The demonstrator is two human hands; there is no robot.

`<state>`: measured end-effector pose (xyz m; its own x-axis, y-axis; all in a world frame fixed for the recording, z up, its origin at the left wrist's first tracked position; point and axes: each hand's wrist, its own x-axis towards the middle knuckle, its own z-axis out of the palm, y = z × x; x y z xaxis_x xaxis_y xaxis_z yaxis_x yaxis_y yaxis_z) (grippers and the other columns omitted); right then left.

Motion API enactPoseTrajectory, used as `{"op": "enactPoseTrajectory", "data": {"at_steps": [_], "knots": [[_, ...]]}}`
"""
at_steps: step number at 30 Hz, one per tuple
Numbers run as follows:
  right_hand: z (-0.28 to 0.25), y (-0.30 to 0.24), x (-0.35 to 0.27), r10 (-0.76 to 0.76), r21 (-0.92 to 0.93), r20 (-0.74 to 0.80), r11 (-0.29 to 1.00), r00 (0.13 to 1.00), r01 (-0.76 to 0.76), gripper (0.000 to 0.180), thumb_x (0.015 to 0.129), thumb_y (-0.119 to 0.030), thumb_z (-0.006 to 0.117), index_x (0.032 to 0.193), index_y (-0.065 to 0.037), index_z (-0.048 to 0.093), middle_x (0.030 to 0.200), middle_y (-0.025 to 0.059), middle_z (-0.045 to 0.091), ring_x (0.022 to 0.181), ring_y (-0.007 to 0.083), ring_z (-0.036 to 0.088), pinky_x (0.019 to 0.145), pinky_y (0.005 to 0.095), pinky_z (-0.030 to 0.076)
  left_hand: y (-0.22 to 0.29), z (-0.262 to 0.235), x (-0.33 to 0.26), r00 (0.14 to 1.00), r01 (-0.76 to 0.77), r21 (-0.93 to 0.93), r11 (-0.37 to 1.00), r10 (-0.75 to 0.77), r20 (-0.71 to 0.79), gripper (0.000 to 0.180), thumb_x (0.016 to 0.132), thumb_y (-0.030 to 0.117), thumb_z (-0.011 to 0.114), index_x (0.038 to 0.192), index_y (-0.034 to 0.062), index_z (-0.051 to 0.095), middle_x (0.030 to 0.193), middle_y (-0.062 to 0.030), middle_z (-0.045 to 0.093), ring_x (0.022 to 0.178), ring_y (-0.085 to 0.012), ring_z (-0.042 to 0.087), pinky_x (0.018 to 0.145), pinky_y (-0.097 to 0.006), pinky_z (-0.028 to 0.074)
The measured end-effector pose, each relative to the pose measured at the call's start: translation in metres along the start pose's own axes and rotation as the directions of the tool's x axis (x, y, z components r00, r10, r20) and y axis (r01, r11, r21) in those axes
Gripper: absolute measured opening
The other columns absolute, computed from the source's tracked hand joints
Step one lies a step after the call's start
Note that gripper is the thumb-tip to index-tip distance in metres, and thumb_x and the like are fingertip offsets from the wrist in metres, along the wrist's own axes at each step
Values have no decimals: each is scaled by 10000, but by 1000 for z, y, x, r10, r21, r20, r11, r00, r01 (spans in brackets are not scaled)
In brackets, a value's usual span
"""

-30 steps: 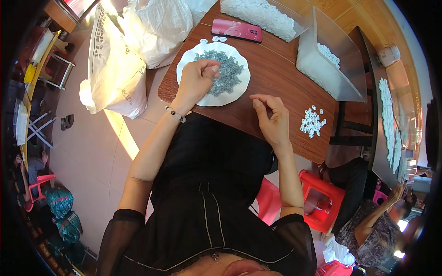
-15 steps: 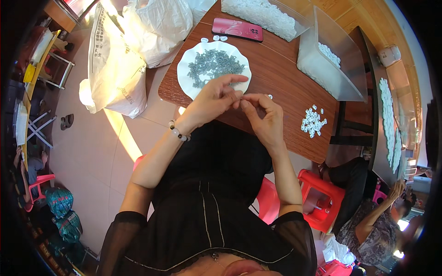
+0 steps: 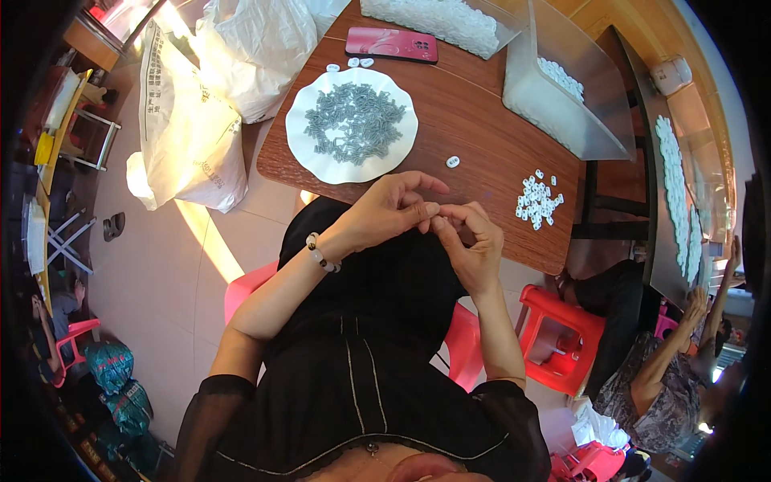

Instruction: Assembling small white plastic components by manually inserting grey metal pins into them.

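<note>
Both hands have left the white scalloped plate of grey clips (image 3: pixel 321 165) and met before it. Our left hand (image 3: pixel 391 210) and right hand (image 3: pixel 470 241) pinch together on something too small to identify.

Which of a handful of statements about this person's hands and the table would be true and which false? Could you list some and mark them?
1. The left hand and the right hand meet fingertip to fingertip at the near edge of the wooden table. True.
2. The white plate holds a heap of small grey pieces. True.
3. The small white pieces to the right lie piled on the plate. False: they lie loose on the bare tabletop, apart from the plate.
4. A red phone lies at the far side of the table. True.
5. The left wrist is bare. False: it wears a bead bracelet.
</note>
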<state>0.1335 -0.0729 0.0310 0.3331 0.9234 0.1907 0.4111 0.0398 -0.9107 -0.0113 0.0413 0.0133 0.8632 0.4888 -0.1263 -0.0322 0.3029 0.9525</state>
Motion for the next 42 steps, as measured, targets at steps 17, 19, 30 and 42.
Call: {"op": "enactPoseTrajectory", "data": {"at_steps": [17, 19, 30, 42], "knots": [[-27, 21, -12, 0, 38, -72, 999, 997, 3, 47, 819, -8, 687, 850, -22, 655, 759, 50, 561, 631, 104, 557, 552, 219, 444, 145, -74, 154, 814, -306, 740, 599, 568, -123, 192, 876, 129, 572, 1003, 27, 674, 796, 34, 622, 715, -37, 530, 624, -221, 439], [-21, 18, -9, -31, 5, -54, 1000, 998, 31, 59, 796, 2, 692, 832, -29, 656, 723, 54, 567, 636, 140, 552, 583, 245, 447, 176, -126, 212, 705, -330, 858, 393, 707, -53, 244, 814, 225, 615, 904, 11, 692, 746, -62, 648, 681, -131, 602, 607, -280, 471], [-26, 32, -3, -87, -19, -121, 996, 989, 85, 47, 775, 11, 689, 799, -26, 673, 750, 56, 597, 678, 141, 565, 579, 250, 461, 190, -149, 366, 854, 448, 880, 155, -365, -371, 776, 657, 555, 758, 1338, 253, 540, 1347, -216, 450, 1103, -398, 543, 825, -535, 542], [-41, 50, 10, -44, -12, -147, 999, 988, 43, 71, 747, -16, 715, 803, -41, 677, 714, 38, 625, 701, 178, 553, 589, 283, 446, 172, -144, 382, 789, 248, 954, -169, -536, -300, 955, 693, 360, 765, 1495, 235, 261, 1434, -225, 377, 1062, -350, 582, 658, -425, 601]]}}
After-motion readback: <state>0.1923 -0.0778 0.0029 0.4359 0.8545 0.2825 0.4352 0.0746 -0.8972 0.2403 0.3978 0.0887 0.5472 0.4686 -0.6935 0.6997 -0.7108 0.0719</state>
